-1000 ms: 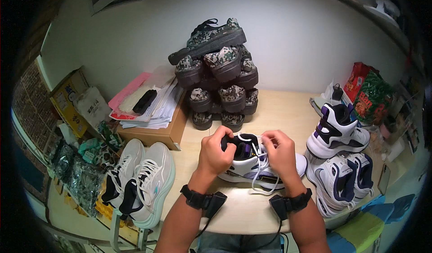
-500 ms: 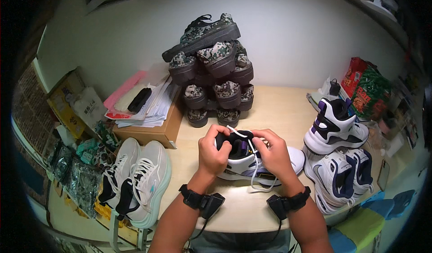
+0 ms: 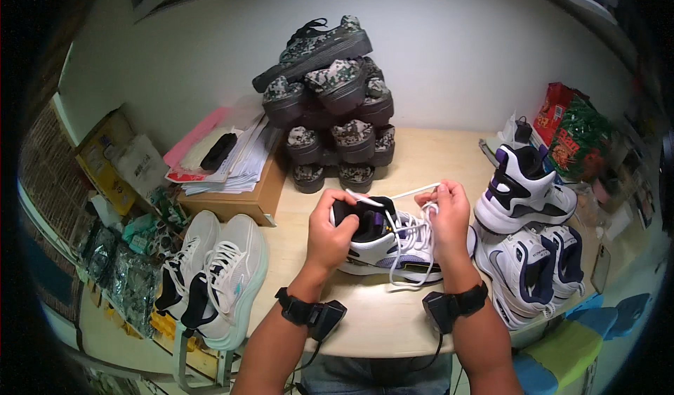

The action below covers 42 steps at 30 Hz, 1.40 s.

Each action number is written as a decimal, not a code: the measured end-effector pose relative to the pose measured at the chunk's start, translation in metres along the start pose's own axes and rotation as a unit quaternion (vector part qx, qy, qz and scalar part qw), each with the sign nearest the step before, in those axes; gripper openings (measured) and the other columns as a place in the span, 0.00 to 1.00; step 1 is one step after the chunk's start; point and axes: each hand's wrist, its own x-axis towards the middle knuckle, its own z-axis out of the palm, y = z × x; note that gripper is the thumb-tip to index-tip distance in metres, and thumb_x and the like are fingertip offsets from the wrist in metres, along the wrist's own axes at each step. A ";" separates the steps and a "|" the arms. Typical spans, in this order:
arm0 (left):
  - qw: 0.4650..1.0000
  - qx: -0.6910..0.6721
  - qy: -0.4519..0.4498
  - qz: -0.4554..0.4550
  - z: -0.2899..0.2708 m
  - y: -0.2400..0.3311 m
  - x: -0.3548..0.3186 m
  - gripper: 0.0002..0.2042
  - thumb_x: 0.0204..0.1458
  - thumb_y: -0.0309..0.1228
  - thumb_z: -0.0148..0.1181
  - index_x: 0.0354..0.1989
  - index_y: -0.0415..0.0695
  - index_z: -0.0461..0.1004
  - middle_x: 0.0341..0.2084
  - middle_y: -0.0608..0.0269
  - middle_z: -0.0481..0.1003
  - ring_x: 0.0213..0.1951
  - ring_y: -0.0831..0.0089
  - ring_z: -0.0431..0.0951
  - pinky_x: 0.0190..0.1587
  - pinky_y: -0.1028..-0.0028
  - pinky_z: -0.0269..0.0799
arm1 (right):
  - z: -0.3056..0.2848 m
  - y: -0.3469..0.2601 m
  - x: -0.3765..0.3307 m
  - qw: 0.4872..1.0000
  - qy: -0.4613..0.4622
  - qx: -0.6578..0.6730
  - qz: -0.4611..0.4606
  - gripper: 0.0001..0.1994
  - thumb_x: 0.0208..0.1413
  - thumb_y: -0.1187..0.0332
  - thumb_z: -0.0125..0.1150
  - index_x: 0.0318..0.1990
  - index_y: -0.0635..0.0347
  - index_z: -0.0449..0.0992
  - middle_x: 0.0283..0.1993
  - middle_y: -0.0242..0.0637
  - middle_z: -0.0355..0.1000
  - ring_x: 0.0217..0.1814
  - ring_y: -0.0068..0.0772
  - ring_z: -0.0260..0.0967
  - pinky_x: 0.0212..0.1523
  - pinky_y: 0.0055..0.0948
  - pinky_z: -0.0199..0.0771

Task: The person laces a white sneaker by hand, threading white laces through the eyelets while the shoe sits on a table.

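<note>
Shoe: a white-and-purple shoe is sitting upright on the tabletop, its opening nearer the left and its toe pointing right.
Left grip: the left hand is closing around the heel collar, thumb at the opening.
Right grip: the right hand is pinching the white lace between thumb and fingers, above the shoe's front.
Lacing well: the left hand should be bracing the heel while the right is drawing strands evenly, eyelet by eyelet; the loose loop hanging down the near side is probably needing care against snagging.
Hard to make out: the right wrist is covering much of the forefoot; the left fingertips are hiding behind the heel; whether they are also catching a lace strand, I cannot tell.
</note>
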 end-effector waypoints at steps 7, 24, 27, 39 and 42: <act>0.999 0.027 0.015 0.034 0.003 -0.001 -0.011 0.11 0.45 0.18 0.49 0.40 0.36 0.66 0.43 0.49 0.77 0.43 0.70 0.76 0.51 0.72 0.70 | -0.002 -0.011 -0.011 0.826 -0.082 -0.394 -0.395 0.21 0.56 0.75 0.52 0.59 0.63 0.66 0.60 0.44 0.66 0.62 0.44 0.66 0.68 0.47 0.52; 0.999 0.000 0.017 0.038 0.009 0.003 -0.015 0.14 0.43 0.18 0.45 0.42 0.34 0.66 0.43 0.45 0.76 0.45 0.67 0.76 0.54 0.70 0.69 | -0.008 -0.015 -0.008 0.970 -0.043 -0.152 -0.183 0.07 0.61 0.75 0.52 0.42 0.70 0.73 0.37 0.41 0.73 0.37 0.30 0.74 0.40 0.26 0.73; 0.999 -0.010 0.014 0.043 0.008 -0.003 -0.013 0.14 0.42 0.18 0.45 0.41 0.34 0.65 0.43 0.44 0.76 0.46 0.65 0.76 0.54 0.69 0.69 | -0.003 -0.019 -0.010 0.917 -0.059 -0.253 -0.304 0.10 0.59 0.76 0.52 0.47 0.69 0.73 0.42 0.43 0.73 0.45 0.37 0.73 0.53 0.32 0.69; 0.999 0.004 0.010 0.045 0.007 0.001 -0.018 0.14 0.41 0.18 0.46 0.40 0.34 0.65 0.42 0.44 0.76 0.45 0.65 0.76 0.54 0.69 0.70 | -0.001 -0.015 -0.018 0.943 -0.064 -0.243 -0.220 0.06 0.63 0.76 0.47 0.41 0.66 0.71 0.32 0.43 0.72 0.32 0.35 0.73 0.37 0.33 0.71; 0.999 0.006 0.016 0.044 0.005 0.000 -0.016 0.14 0.42 0.17 0.46 0.40 0.34 0.65 0.42 0.45 0.77 0.45 0.65 0.76 0.53 0.69 0.70 | -0.012 -0.023 -0.007 0.971 -0.007 -0.105 -0.216 0.07 0.67 0.73 0.43 0.42 0.67 0.68 0.31 0.37 0.71 0.33 0.26 0.73 0.39 0.25 0.73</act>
